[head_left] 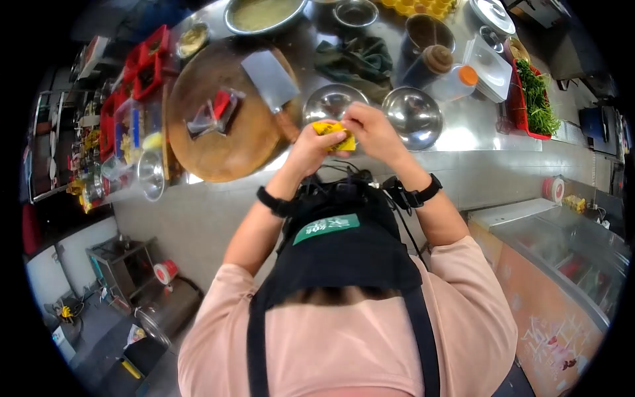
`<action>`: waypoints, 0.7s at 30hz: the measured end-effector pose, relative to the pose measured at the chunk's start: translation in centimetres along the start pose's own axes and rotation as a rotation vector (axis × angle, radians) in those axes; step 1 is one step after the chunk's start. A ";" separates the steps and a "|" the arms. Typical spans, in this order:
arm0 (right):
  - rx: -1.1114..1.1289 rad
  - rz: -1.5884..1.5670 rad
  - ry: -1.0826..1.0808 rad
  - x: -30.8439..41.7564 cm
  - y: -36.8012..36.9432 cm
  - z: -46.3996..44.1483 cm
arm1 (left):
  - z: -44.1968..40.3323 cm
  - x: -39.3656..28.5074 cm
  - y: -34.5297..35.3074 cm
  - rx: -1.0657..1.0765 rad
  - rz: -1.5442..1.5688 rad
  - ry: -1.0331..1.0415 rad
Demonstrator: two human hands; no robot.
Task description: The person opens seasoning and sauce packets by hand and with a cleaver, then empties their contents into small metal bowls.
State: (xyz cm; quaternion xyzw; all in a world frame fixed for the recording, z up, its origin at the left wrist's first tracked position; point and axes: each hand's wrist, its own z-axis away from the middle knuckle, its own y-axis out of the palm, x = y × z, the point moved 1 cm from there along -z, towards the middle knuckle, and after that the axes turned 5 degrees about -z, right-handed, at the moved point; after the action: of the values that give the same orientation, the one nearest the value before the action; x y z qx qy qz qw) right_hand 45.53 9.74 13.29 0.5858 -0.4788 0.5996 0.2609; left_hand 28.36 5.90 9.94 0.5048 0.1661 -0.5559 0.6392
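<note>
In front of my apron, just off the counter's near edge, my left hand [309, 147] grips a small yellow packet [347, 142] with the thumb across it. My right hand [372, 129] pinches the packet's upper right edge between its fingertips. To the left lies a round wooden chopping board [198, 155]. On it is a torn-looking clear and red wrapper [221, 104], whose contents I cannot make out. A cleaver [269, 76] rests on the board's right side, handle toward me. Two shiny metal bowls, one [331, 100] behind my hands and another [411, 119] to the right, sit on the counter.
A dark cloth [357, 63] lies behind the bowls. Beside it stand a metal pot [430, 30] and an orange-capped plastic container [453, 85]. White trays [486, 69] and a red basket of greens [534, 99] are at right. Red bins [147, 76] line the left.
</note>
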 end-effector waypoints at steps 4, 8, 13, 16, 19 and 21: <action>0.004 -0.025 -0.052 -0.6 0.5 -1.0 | -0.3 -1.1 -0.7 -0.003 -0.067 -0.028; -0.007 0.006 0.069 -0.6 -1.6 -2.9 | -0.2 -0.5 -1.7 0.169 -0.111 -0.082; 0.002 0.079 0.132 -0.9 -3.1 -3.2 | -0.9 -0.6 -3.4 -0.030 -0.193 -0.029; -0.004 -0.240 0.437 -2.5 -1.9 -1.7 | -1.9 -0.6 -4.6 -0.074 -0.300 0.123; -0.043 -0.282 0.506 -4.9 -1.2 0.3 | -3.9 -0.1 -6.2 -0.151 -0.634 0.131; -0.081 -0.406 0.589 -6.2 -0.6 1.4 | -3.8 -1.0 -5.2 -0.220 -0.634 0.044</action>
State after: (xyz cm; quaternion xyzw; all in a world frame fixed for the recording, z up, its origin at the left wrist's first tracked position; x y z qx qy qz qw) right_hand 47.80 10.25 7.31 0.4602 -0.2803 0.6592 0.5246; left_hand 24.80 10.24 6.65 0.3681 0.3876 -0.6946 0.4814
